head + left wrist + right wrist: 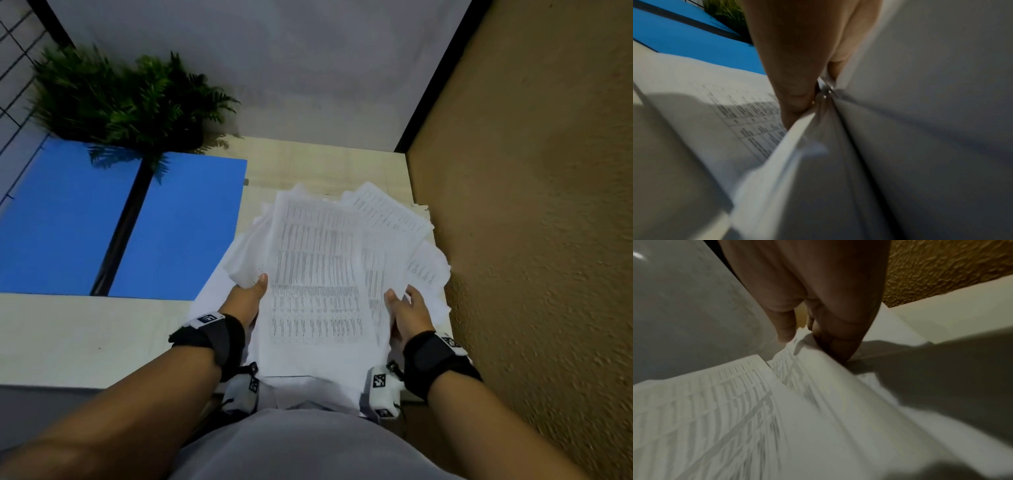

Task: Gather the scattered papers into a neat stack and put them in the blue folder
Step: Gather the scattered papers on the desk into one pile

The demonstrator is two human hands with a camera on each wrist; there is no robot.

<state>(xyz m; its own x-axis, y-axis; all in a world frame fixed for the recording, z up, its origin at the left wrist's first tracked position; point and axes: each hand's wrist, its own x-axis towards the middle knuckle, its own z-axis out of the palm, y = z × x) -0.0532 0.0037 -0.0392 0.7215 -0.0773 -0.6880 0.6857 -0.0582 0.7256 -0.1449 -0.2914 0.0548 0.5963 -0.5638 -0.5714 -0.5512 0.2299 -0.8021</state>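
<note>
Both forearms reach forward side by side, each with a black wrist strap, hands a bit apart. Left hand (247, 298) grips the left edge of the papers (315, 274), thumb on top and fingers hidden underneath. Right hand (407, 313) holds the right edge, thumb up over the sheets and fingers curled behind.

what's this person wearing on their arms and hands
Both forearms are bare, with no sleeves and no gloves on the hands. Each wrist carries a black strap: left wrist strap, right wrist strap. A small white tag with a black printed marker sits on top of each strap. Under each wrist hangs a white camera block bearing black-and-white square markers.
</note>
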